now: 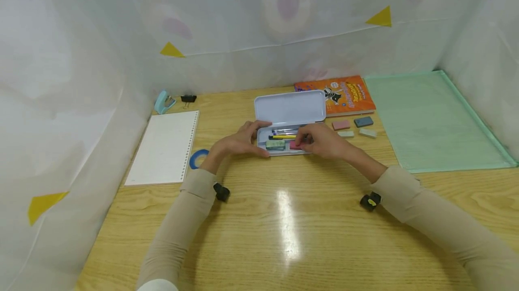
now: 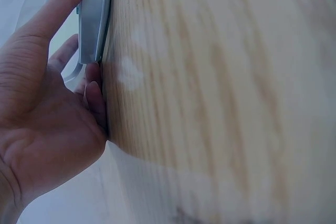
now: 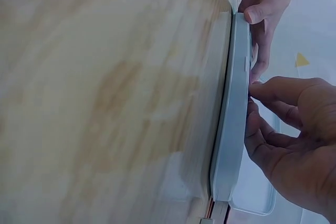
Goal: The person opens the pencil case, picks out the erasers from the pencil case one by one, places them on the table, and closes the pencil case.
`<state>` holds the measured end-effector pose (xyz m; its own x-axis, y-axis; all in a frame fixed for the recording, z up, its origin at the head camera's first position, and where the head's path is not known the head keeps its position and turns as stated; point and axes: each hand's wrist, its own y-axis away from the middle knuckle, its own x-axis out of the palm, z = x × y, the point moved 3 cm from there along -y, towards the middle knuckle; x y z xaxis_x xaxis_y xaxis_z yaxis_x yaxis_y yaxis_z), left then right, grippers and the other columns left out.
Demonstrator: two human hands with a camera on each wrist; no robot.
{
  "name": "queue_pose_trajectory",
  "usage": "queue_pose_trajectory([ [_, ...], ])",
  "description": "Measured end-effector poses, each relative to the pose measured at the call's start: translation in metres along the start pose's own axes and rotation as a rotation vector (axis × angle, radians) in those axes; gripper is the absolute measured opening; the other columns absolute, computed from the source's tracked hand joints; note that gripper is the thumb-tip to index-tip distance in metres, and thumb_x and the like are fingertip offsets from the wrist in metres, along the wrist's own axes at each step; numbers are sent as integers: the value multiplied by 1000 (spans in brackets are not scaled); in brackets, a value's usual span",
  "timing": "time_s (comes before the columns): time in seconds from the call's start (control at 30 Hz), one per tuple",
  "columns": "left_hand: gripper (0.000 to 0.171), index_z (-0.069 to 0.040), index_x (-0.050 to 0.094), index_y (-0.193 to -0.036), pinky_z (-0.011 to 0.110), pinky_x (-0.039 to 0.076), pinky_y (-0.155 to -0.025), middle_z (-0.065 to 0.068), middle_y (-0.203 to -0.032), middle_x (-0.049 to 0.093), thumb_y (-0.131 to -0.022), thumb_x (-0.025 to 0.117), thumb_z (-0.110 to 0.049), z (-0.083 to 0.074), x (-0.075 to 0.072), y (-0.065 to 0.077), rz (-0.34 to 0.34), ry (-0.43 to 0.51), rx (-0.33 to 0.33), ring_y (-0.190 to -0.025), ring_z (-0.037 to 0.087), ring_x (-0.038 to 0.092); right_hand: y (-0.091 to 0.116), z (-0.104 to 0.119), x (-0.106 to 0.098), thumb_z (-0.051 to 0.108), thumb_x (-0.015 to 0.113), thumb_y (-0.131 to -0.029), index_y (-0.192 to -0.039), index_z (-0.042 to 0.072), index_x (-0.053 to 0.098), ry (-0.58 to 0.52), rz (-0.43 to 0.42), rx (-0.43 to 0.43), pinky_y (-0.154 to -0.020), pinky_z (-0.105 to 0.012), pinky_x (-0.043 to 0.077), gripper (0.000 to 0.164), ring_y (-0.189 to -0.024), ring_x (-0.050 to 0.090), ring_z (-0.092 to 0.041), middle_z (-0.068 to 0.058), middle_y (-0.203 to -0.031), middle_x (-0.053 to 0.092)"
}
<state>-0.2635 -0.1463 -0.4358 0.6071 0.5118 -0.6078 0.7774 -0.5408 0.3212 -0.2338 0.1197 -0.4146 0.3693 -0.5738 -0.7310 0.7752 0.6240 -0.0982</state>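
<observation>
An open pale-blue pencil case (image 1: 289, 102) lies on the table, its lid tipped back. My left hand (image 1: 243, 140) grips its left end, thumb on the front rim and fingers at the back; the left wrist view shows the case corner (image 2: 94, 19) between them. Inside are a yellow pen (image 1: 284, 137), several other pens and green erasers (image 1: 275, 144). My right hand (image 1: 324, 140) reaches into the right part of the case and pinches a pink eraser (image 1: 295, 146) with fingertips and thumb. The right hand hides the case's right end.
Pink (image 1: 341, 125), blue (image 1: 363, 121) and white erasers (image 1: 367, 133) lie right of the case. Behind stands an orange book (image 1: 357, 95), with a green mat (image 1: 438, 124) further right. A notebook (image 1: 162, 147), blue tape roll (image 1: 193, 160), stapler (image 1: 163, 102) and binder clip (image 1: 188, 99) are at left.
</observation>
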Motion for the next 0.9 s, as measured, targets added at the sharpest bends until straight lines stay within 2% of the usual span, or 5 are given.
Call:
queue_pose_trajectory([
  [0.13, 94, -38, 31, -160, 50, 37, -109, 9, -148, 32, -84, 86, -44, 1, -1, 1, -2, -6, -1, -128, 28, 38, 0, -1, 0, -2, 74, -88, -98, 9, 76, -21, 5, 37, -73, -36, 51, 15, -79, 60, -18, -3, -93, 71],
  [0.33, 94, -38, 31, -161, 51, 36, -110, 8, -150, 32, -84, 86, -46, 2, -1, -1, -2, -19, 5, -128, 28, 38, 9, -5, -13, 3, 74, -92, -100, 12, 76, -38, -41, 75, -70, -32, 46, 12, -78, 54, -20, -3, -94, 68],
  [0.57, 93, -39, 31, -160, 51, 36, -110, 8, -150, 31, -84, 86, -46, 3, 0, -1, -4, -9, 3, -129, 28, 38, 34, -24, -46, 2, 73, -93, -101, 11, 76, -8, -97, 115, -68, -27, 46, 12, -78, 56, -21, -5, -93, 70],
  [0.77, 94, -39, 32, -160, 51, 36, -110, 7, -149, 32, -84, 86, -46, 3, 0, -1, -9, 0, 0, -128, 28, 38, 59, -40, -67, 11, 79, -93, -103, 10, 77, 27, -132, 143, -71, -21, 50, 10, -82, 63, -16, -5, -99, 74],
  [0.9, 94, -39, 32, -160, 51, 37, -110, 7, -149, 32, -84, 87, -45, 3, 0, -1, -11, 4, 5, -129, 28, 38, 74, -50, -74, 10, 79, -93, -103, 12, 77, 68, -112, 175, -70, -23, 48, 10, -79, 60, -13, -3, -99, 74],
])
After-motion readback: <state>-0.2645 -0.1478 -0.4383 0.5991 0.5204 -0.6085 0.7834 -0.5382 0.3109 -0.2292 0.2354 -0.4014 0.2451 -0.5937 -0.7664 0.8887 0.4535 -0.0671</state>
